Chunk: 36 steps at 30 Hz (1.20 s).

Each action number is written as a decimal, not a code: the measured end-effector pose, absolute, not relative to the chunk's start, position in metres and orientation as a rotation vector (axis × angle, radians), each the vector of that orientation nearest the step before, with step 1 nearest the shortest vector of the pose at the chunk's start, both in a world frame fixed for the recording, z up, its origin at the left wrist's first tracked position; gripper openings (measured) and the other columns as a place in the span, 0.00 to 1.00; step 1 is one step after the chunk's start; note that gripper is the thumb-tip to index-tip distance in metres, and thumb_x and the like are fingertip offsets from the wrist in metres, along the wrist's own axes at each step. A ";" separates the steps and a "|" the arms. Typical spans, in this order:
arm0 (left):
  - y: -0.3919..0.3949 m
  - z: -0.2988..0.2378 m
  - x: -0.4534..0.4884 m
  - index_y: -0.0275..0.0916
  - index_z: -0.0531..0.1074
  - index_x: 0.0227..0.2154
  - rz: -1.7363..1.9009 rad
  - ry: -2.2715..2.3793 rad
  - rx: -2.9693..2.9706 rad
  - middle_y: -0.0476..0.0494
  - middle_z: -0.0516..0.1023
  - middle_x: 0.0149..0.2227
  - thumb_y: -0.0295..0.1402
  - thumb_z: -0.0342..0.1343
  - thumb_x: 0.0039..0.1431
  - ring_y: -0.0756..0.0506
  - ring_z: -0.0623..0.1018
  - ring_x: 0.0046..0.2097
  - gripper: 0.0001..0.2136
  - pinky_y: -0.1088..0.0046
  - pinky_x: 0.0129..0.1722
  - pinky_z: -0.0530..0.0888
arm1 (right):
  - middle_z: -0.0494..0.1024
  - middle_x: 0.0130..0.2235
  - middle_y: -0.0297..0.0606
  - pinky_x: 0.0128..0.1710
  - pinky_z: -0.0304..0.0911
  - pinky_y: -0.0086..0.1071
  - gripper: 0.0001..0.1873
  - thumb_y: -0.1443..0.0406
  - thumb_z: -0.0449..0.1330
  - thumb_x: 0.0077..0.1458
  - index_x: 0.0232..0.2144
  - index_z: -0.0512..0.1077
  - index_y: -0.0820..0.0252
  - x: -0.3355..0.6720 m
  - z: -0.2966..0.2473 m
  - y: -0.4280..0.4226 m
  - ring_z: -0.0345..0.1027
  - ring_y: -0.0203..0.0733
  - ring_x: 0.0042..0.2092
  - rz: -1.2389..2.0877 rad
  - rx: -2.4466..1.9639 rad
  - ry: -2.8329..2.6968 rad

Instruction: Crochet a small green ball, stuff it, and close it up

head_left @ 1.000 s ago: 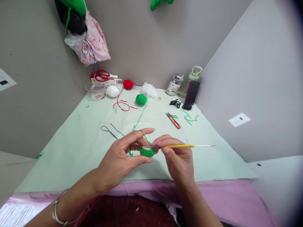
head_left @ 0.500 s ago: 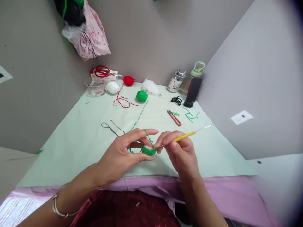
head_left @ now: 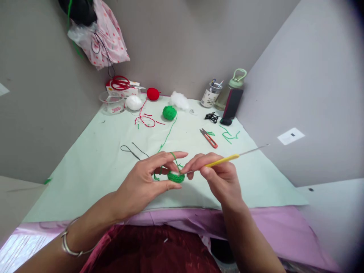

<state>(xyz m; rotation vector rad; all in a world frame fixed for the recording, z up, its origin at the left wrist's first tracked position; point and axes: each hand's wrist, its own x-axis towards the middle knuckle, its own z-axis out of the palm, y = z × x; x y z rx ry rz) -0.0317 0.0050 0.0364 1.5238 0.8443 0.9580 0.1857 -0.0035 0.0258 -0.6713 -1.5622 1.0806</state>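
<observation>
Between the thumb and fingers of my left hand is a small round green crochet piece with white filling showing at its top. Green yarn loops over my left index finger and runs back to the green yarn ball. My right hand grips a crochet hook by its yellow handle. One thin metal end points at the near top edge of the piece; the other sticks out to the right. Whether the tip is inside a stitch I cannot tell.
Orange thread snips and green yarn scraps lie at the right. Farther back are white stuffing, a red yarn ball, a white ball, a clear tub, red scissors, a pen cup and a bottle.
My right hand and the hook have shifted slightly right, with more of the hook's far end sticking out. My left hand still holds the green piece. The view has tilted a little.
</observation>
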 end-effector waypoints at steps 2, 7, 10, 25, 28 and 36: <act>0.005 0.035 -0.033 0.50 0.80 0.55 0.958 0.851 1.548 0.51 0.79 0.37 0.30 0.72 0.54 0.48 0.77 0.40 0.25 0.70 0.46 0.76 | 0.84 0.39 0.40 0.38 0.74 0.38 0.09 0.63 0.60 0.68 0.42 0.81 0.54 0.188 0.028 -0.005 0.77 0.41 0.37 1.026 -0.694 -1.636; 0.007 0.032 -0.036 0.49 0.79 0.57 0.931 0.830 1.660 0.50 0.80 0.37 0.32 0.72 0.55 0.47 0.78 0.40 0.26 0.69 0.46 0.76 | 0.84 0.41 0.39 0.44 0.74 0.40 0.11 0.67 0.57 0.69 0.45 0.79 0.52 0.196 0.037 -0.006 0.79 0.43 0.44 0.930 -0.661 -1.861; 0.008 0.032 -0.033 0.47 0.79 0.58 0.907 0.871 1.661 0.49 0.80 0.36 0.32 0.72 0.55 0.46 0.78 0.40 0.26 0.68 0.46 0.75 | 0.84 0.41 0.38 0.44 0.75 0.39 0.12 0.70 0.57 0.68 0.47 0.78 0.51 0.196 0.040 -0.007 0.79 0.42 0.44 0.797 -0.666 -1.997; -0.032 0.023 -0.003 0.53 0.76 0.59 1.247 0.876 1.140 0.54 0.80 0.39 0.37 0.67 0.62 0.52 0.79 0.41 0.22 0.80 0.47 0.76 | 0.83 0.47 0.41 0.42 0.80 0.37 0.15 0.75 0.64 0.60 0.44 0.79 0.52 0.174 0.011 -0.041 0.77 0.44 0.47 -0.425 -0.773 -1.974; -0.033 0.026 -0.002 0.57 0.77 0.58 1.247 0.819 1.041 0.54 0.79 0.40 0.37 0.66 0.64 0.53 0.79 0.43 0.20 0.81 0.47 0.76 | 0.80 0.48 0.45 0.44 0.79 0.35 0.13 0.77 0.63 0.60 0.44 0.79 0.61 0.174 0.012 -0.039 0.75 0.44 0.49 -0.485 -0.691 -1.960; -0.036 0.032 0.005 0.56 0.80 0.54 1.313 0.835 0.937 0.54 0.80 0.38 0.34 0.72 0.56 0.53 0.78 0.41 0.22 0.80 0.47 0.75 | 0.78 0.44 0.45 0.41 0.80 0.38 0.14 0.75 0.60 0.64 0.49 0.79 0.62 0.160 0.010 -0.030 0.74 0.45 0.46 -0.467 -0.706 -1.806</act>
